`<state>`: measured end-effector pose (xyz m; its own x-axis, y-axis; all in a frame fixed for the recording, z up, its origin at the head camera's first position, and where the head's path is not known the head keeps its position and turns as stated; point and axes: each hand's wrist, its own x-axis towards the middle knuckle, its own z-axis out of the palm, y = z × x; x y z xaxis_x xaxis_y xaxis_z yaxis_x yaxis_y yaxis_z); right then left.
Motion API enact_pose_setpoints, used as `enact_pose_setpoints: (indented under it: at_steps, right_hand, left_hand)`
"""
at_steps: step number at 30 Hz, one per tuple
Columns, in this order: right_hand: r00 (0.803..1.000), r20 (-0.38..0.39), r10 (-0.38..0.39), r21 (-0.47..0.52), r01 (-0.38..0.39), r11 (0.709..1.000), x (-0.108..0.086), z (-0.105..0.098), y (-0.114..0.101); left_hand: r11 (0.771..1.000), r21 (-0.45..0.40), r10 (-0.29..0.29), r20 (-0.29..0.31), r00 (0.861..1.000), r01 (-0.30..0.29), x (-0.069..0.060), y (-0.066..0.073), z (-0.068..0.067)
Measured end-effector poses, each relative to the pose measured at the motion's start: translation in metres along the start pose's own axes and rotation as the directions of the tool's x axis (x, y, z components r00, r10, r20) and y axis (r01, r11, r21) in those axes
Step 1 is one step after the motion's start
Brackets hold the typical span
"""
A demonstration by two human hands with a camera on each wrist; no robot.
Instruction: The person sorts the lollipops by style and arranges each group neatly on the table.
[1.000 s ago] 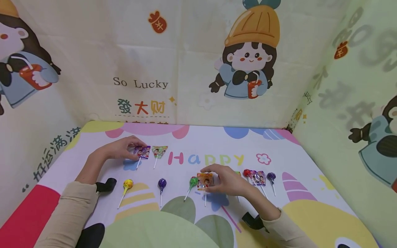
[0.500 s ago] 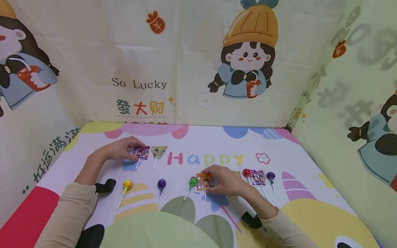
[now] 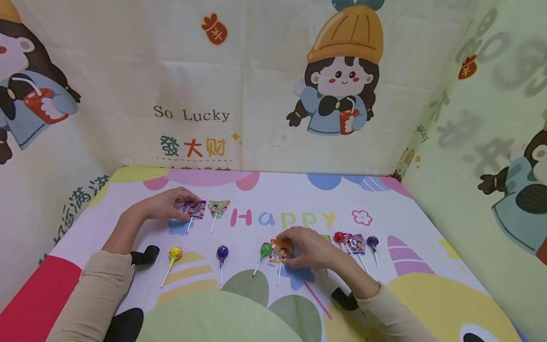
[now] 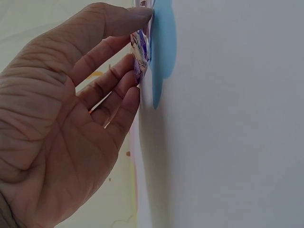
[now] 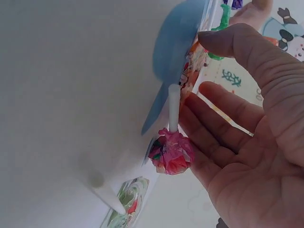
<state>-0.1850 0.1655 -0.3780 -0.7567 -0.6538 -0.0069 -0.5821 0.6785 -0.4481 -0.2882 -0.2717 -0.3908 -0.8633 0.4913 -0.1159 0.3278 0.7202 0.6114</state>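
My left hand (image 3: 168, 205) pinches a flat purple-wrapped lollipop (image 3: 196, 210) lying at the table's back left. In the left wrist view, the thumb sits on one edge of its purple wrapper (image 4: 140, 50) and fingertips touch the other. My right hand (image 3: 311, 248) holds an orange-wrapped lollipop (image 3: 279, 250) near the middle, thumb and fingers at opposite edges of the orange wrapper (image 5: 191, 69). Close on its left lies a green ball lollipop (image 3: 266, 249). A flat green-wrapped lollipop (image 3: 219, 208) lies just right of the purple one.
A yellow lollipop (image 3: 175, 254) and a dark purple one (image 3: 222, 253) lie front left. Rightward are a red lollipop (image 3: 339, 237), a flat purple-wrapped one (image 3: 354, 243) and another dark purple one (image 3: 372, 242). A green wrapper (image 3: 326, 238) is partly hidden behind my right hand.
The orange-wrapped lollipop has shifted slightly left towards the green one, its stick end swinging a little left. My left hand and the other lollipops stay put.
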Motion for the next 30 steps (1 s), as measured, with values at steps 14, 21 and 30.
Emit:
enact_pose_setpoints:
  at_steps: [14,21,30]
  right_hand:
    - [0.999,0.021,0.027,-0.083,-0.025,0.996,0.0088,-0.0002,-0.0071]
    - [0.999,0.023,0.036,-0.068,-0.034,0.997,0.0096,0.0004,-0.0055]
    - [1.000,0.000,-0.027,-0.087,0.027,0.996,0.0105,-0.0005,-0.0017]
  left_hand:
    - [1.000,0.003,-0.009,0.000,1.000,0.009,-0.0005,0.0006,-0.0002]
    - [1.000,0.006,-0.020,0.001,1.000,0.020,-0.0008,0.0025,0.0006]
    - [1.000,0.012,0.004,-0.003,1.000,-0.004,-0.0007,0.0009,-0.0009]
